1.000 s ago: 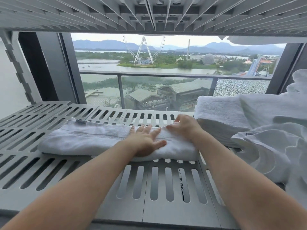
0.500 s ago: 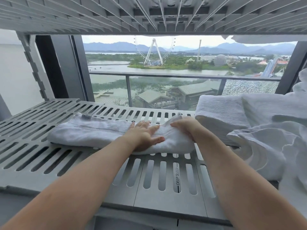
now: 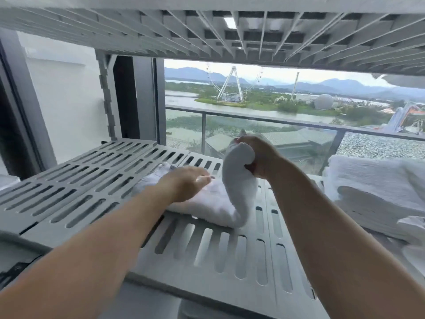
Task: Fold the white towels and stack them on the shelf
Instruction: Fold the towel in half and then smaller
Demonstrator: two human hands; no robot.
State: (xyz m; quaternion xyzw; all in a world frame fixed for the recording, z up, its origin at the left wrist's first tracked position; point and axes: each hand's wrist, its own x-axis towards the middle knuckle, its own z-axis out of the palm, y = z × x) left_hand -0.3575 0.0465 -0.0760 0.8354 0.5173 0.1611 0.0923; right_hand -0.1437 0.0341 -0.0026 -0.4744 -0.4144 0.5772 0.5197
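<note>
While laying the left hand (image 3: pixel 184 184), fingers (image 3: pixel 203 179) straight and holding nothing, across the white towel (image 3: pixel 207 203) on the slatted shelf (image 3: pixel 92 180), curling the right hand (image 3: pixel 262 157) round its lifted right end, folding it midway, just beside the folded towels (image 3: pixel 372 180), with stacking probably yet to come.

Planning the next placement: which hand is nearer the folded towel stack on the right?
Right. The right hand grips the raised end of the towel, just left of the stack. The left hand is farther left, over the flat part.
</note>
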